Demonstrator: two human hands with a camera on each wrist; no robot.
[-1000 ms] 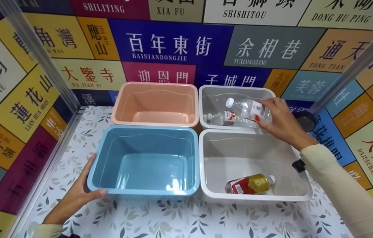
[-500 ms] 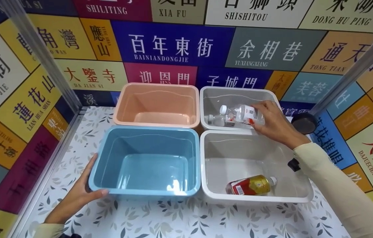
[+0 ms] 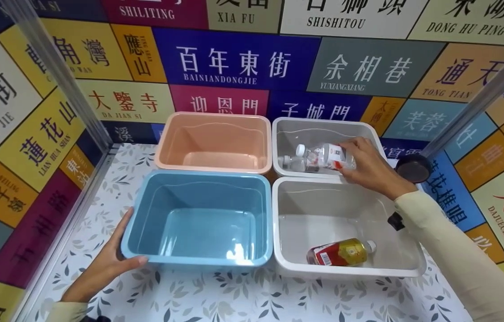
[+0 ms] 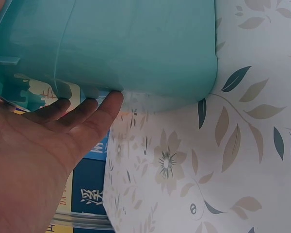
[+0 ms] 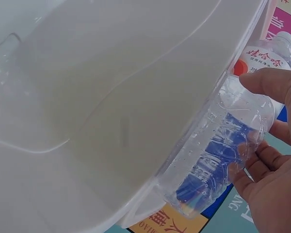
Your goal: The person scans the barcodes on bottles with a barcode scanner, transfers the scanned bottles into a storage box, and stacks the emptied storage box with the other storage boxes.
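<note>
My right hand (image 3: 368, 167) grips a clear plastic water bottle (image 3: 323, 156) with a white cap, tilted over the back grey bin (image 3: 323, 121). In the right wrist view, the thumb lies on one side of the bottle (image 5: 216, 155) and the fingers on the other. Beneath it, partly hidden, another clear bottle (image 3: 294, 163) lies in that bin. My left hand (image 3: 104, 264) rests at the near left corner of the blue bin (image 3: 207, 260), thumb at the front rim. In the left wrist view, extended fingers (image 4: 109, 114) touch the bin's outer wall.
A front off-white bin (image 3: 350, 270) holds a bottle with a red and gold label (image 3: 341, 253). The pink bin (image 3: 216, 117) stands behind the blue one. Printed wall panels (image 3: 238, 60) close in the leaf-patterned table (image 3: 180, 295). A dark round object (image 3: 413, 168) is beside the right forearm.
My right hand has moved slightly left and down with the bottle, which now sits lower over the other bottle. The left hand stays on the blue bin.
</note>
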